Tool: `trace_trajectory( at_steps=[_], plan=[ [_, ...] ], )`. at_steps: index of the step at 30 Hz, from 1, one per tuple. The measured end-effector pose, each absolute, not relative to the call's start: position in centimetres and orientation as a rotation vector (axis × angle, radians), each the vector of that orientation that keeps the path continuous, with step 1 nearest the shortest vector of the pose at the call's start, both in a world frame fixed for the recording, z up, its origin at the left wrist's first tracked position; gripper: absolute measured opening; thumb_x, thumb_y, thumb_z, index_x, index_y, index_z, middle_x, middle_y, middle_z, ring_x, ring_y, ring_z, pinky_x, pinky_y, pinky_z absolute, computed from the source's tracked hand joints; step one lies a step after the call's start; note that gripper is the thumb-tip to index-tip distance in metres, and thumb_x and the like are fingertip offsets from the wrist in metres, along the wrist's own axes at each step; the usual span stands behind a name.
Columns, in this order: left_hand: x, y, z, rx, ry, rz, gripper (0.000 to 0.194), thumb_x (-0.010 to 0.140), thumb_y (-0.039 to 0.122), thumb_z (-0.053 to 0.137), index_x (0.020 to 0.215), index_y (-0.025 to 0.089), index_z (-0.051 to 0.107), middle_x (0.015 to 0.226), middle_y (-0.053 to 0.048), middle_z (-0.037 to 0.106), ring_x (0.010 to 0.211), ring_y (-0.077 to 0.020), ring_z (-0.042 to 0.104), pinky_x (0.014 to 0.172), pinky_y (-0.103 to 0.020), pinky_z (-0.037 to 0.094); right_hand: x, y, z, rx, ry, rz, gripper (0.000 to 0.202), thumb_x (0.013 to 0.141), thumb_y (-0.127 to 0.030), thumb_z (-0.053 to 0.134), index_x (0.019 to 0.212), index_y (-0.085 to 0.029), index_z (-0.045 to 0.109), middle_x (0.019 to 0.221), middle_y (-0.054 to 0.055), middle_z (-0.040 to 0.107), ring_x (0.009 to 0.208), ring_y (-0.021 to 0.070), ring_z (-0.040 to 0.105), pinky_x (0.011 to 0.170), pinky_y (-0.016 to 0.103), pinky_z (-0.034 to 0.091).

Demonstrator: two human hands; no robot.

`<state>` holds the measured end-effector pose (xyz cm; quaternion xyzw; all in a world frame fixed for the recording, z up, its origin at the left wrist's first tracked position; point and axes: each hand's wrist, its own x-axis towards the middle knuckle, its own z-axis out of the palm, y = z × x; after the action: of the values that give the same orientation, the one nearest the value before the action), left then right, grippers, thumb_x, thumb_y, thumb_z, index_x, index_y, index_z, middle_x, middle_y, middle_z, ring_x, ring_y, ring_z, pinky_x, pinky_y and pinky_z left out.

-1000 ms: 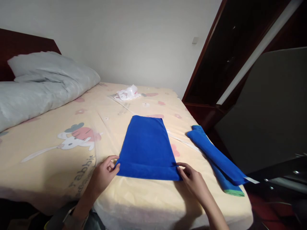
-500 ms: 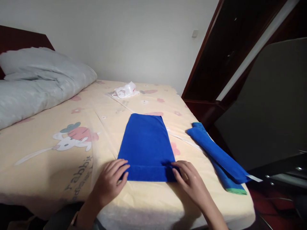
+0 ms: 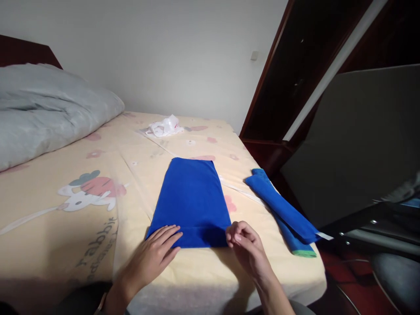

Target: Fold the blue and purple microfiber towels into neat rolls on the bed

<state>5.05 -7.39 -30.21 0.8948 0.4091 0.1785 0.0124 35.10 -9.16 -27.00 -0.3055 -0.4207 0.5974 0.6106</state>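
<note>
A blue towel (image 3: pixel 193 194) lies flat on the bed, a folded strip running along its near edge. My left hand (image 3: pixel 154 256) rests with fingers stretched out over the near left corner of that strip. At the near right corner, my right hand (image 3: pixel 246 247) has its fingers curled inward and its fingertips pressed together. Its shadow falls on the towel; whether any cloth is between those fingertips is hidden. Off to the right lie two long folded blue towels (image 3: pixel 282 210), one across the other, with green edging and a white tag showing.
The patterned bed sheet (image 3: pixel 131 192) covers the bed. A crumpled white plastic bag (image 3: pixel 166 127) sits near the far side. At the left is a grey quilt (image 3: pixel 55 111). Dark wooden furniture (image 3: pixel 269 87) and a dark panel (image 3: pixel 357 144) stand beyond the bed's right edge.
My right hand has curled its fingers and turned at the towel's corner. My left hand has flattened onto the cloth. The view has shifted slightly to the right.
</note>
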Motion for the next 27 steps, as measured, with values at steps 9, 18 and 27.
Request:
trace_trajectory(
  at_steps=[9,18,27],
  plan=[
    [5.5,-7.1,-30.5,2.806,1.286,0.606,0.040,0.098,0.035,0.053,0.137,0.027,0.057,0.140,-0.003,0.060,0.130,-0.0248,0.055,0.107,-0.043,0.050,33.2,-10.5,-25.5,-0.229,-0.485,1.669,0.027,0.072,-0.021,0.076,0.074,-0.025,0.050,0.058,-0.008,0.028,0.053,0.0106,0.028,0.055,0.022,0.036],
    [4.7,-6.8,-30.8,2.832,1.259,0.551,0.046,0.096,0.035,0.055,0.141,0.029,0.052,0.143,-0.002,0.057,0.131,-0.0246,0.054,0.107,-0.043,0.050,34.5,-10.1,-25.9,-0.405,-0.629,1.596,0.025,0.077,-0.026,0.077,0.079,-0.025,0.052,0.065,-0.007,0.041,0.045,0.0055,0.031,0.042,0.016,0.030],
    [1.6,-6.3,-30.2,2.688,1.324,0.585,0.066,0.080,0.009,0.054,0.142,0.032,0.052,0.144,0.001,0.057,0.132,-0.0221,0.054,0.114,-0.044,0.044,40.3,-9.2,-26.7,-1.300,-1.943,1.029,0.041,0.082,-0.025,0.070,0.122,-0.031,0.067,0.138,0.007,0.056,0.130,0.0300,0.049,0.111,0.047,0.040]
  ],
)
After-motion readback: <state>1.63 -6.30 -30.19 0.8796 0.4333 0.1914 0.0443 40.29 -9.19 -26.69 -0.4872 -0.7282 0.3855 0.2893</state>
